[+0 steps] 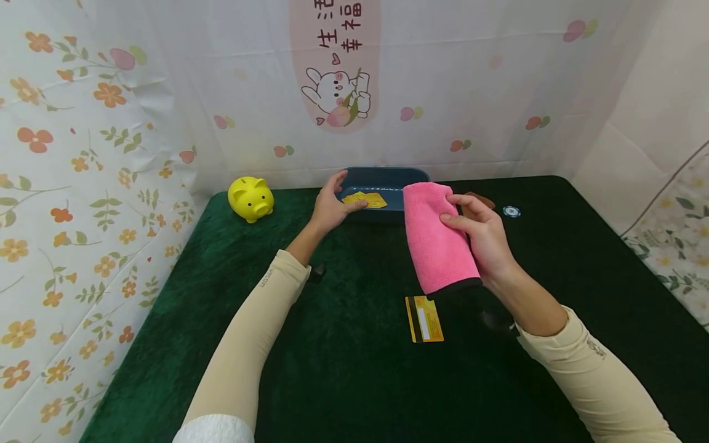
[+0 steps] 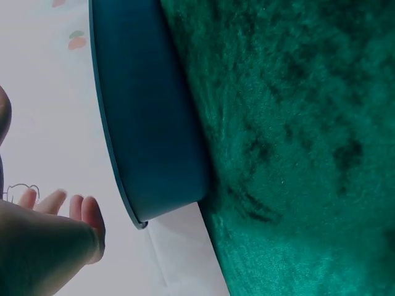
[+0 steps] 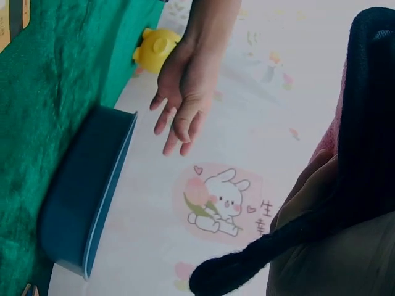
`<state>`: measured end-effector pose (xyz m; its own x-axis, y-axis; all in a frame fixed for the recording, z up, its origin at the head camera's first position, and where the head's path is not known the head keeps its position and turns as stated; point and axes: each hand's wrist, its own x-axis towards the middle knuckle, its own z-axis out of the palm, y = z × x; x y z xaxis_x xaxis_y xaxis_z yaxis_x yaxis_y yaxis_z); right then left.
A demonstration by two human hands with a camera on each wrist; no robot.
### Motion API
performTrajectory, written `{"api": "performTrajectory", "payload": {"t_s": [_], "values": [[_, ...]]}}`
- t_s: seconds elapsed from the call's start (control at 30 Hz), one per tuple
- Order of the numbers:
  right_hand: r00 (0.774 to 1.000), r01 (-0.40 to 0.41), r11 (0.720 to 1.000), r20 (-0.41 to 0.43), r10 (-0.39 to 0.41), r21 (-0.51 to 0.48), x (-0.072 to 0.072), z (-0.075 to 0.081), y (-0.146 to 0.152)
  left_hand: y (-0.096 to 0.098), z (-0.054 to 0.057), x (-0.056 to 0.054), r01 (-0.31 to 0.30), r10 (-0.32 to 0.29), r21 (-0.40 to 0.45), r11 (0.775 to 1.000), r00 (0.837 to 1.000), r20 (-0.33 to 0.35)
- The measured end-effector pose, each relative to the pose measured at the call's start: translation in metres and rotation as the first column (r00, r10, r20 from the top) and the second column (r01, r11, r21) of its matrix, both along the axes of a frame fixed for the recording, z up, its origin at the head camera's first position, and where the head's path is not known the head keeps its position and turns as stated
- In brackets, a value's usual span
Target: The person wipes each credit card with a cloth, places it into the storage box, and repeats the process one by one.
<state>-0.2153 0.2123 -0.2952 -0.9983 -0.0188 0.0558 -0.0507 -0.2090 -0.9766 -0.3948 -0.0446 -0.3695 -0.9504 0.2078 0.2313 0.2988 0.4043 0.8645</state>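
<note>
My right hand [image 1: 480, 237] pinches a folded pink cloth [image 1: 437, 237] with black edging between thumb and fingers, held up in front of the right side of a dark blue bin [image 1: 388, 175]. In the right wrist view, the dark edging [image 3: 370, 123] fills much of the right side. My left hand [image 1: 332, 206] holds nothing, its fingers spread at the bin's left end. Inside the bin lie some yellow cards [image 1: 375, 200], partly overlapped by the left thumb in the head view. The left wrist view shows the bin's outer wall [image 2: 148, 123] beside the hand [image 2: 49, 246].
A yellow card with a dark stripe [image 1: 424, 320] lies on the green cloth-covered table [image 1: 332, 369]. At the back left stands a yellow piggy bank [image 1: 251, 199]. A blue-and-white poker chip [image 1: 511, 211] and a partly hidden brown object [image 1: 480, 200] are at the right.
</note>
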Motion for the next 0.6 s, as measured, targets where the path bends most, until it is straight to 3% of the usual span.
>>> {"api": "performTrajectory", "payload": {"t_s": [0.2,0.37,0.5,0.6], "values": [[1.0,0.01,1.0,0.014,-0.01,0.011,0.002,-0.001,0.0,-0.001,-0.003,0.007,0.038,-0.038,0.056,0.998,0.999,-0.01],[1.0,0.015,1.0,0.015,-0.015,0.008,0.004,-0.002,0.002,0.002,-0.006,0.013,0.11,-0.11,0.088,0.99,0.994,-0.006],[1.0,0.016,1.0,0.01,-0.017,0.007,0.005,-0.003,0.003,0.005,-0.006,0.021,0.189,-0.19,0.092,0.978,0.982,0.002],[1.0,0.018,1.0,0.015,-0.018,0.007,0.006,-0.004,0.004,0.007,-0.007,0.029,0.267,-0.268,0.078,0.961,0.963,0.004]]}}
